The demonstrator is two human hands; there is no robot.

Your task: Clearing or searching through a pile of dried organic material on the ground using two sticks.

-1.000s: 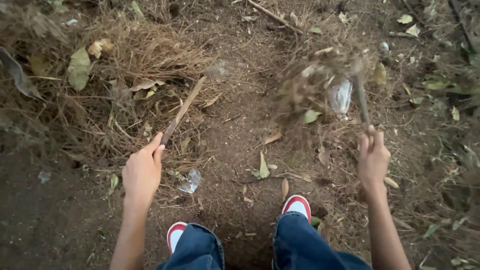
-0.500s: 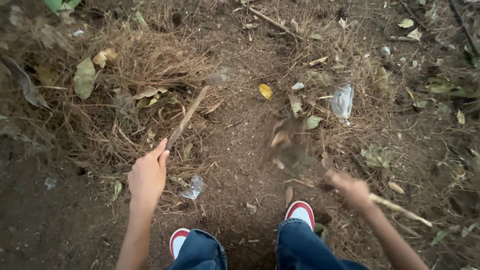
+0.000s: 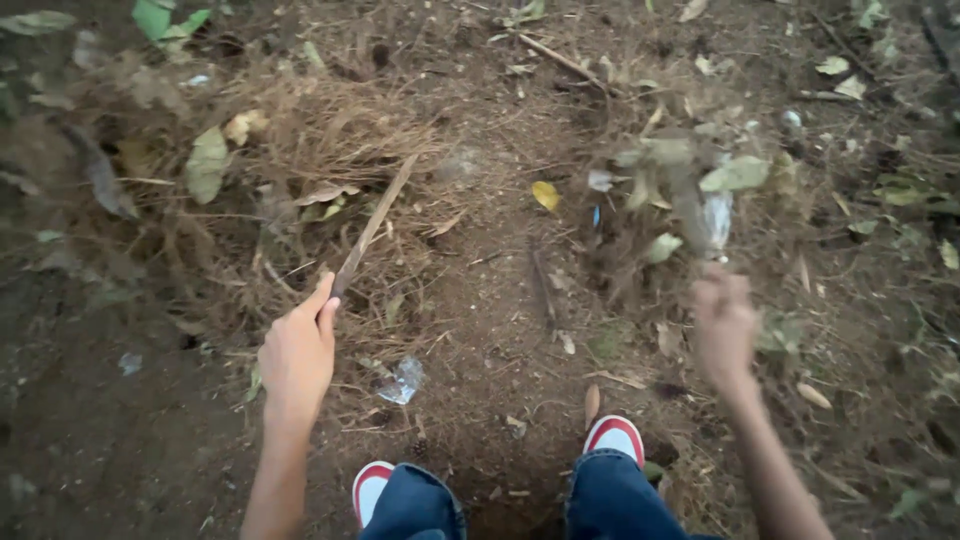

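While the left hand [image 3: 297,355] grips a thin stick [image 3: 372,226] slanting up-right over dry grass [image 3: 330,130], the blurred right hand [image 3: 723,325] clutches a second stick [image 3: 690,210], lifting leaves [image 3: 735,175].

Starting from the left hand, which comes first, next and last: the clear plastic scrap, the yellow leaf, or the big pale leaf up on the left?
From the left hand:
1. Clear plastic scrap, just to its right.
2. Big pale leaf, up on the left.
3. Yellow leaf, far up right on bare soil.
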